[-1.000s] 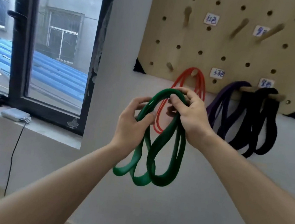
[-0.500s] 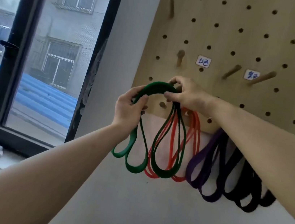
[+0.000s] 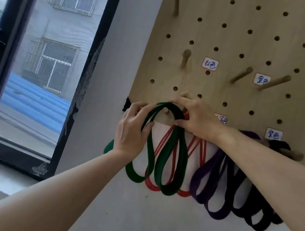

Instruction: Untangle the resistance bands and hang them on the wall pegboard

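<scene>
Pegboard [image 3: 233, 40] already holds red band [image 3: 184, 194], purple band [image 3: 200, 178] and black band [image 3: 252, 209]; left hand [image 3: 129, 131] and right hand [image 3: 198, 119] grip the green band [image 3: 167, 168] over its peg [image 3: 166, 111], seemingly the last.

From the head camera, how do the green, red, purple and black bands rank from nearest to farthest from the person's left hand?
1. green band, gripped by the left hand.
2. red band, just to the right, behind the green loops.
3. purple band, farther right.
4. black band, farthest right.

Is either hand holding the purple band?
No: the left hand and the right hand grip the green band; the purple band hangs untouched.
</scene>
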`<action>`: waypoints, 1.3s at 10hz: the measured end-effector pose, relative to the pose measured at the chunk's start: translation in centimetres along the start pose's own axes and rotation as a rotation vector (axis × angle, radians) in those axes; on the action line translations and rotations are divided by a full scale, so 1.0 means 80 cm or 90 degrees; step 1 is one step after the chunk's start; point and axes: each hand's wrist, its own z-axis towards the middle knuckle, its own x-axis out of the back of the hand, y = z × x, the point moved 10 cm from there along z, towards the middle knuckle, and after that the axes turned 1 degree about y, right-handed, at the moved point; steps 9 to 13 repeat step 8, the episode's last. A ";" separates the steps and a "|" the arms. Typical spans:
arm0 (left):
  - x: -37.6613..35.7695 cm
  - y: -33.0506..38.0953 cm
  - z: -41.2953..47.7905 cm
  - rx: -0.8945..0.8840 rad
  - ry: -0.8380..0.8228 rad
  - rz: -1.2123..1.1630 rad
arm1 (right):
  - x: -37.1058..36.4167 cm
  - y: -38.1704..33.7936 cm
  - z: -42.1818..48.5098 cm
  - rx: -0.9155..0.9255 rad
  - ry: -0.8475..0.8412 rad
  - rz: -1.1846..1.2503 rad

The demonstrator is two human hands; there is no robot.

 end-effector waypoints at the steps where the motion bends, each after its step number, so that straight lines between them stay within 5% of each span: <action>1: -0.004 0.015 -0.005 -0.067 -0.018 0.021 | 0.004 -0.006 -0.011 0.033 0.029 -0.023; 3: -0.019 0.001 0.005 -0.012 -0.074 -0.007 | -0.003 0.007 -0.009 -0.067 -0.018 -0.075; 7: -0.041 -0.029 0.020 0.128 -0.378 0.016 | -0.037 0.036 -0.004 -0.253 -0.200 0.086; 8: -0.010 -0.030 0.022 0.166 -0.349 -0.016 | -0.023 0.033 -0.017 -0.242 -0.178 0.179; 13: -0.010 -0.030 0.022 0.166 -0.349 -0.016 | -0.023 0.033 -0.017 -0.242 -0.178 0.179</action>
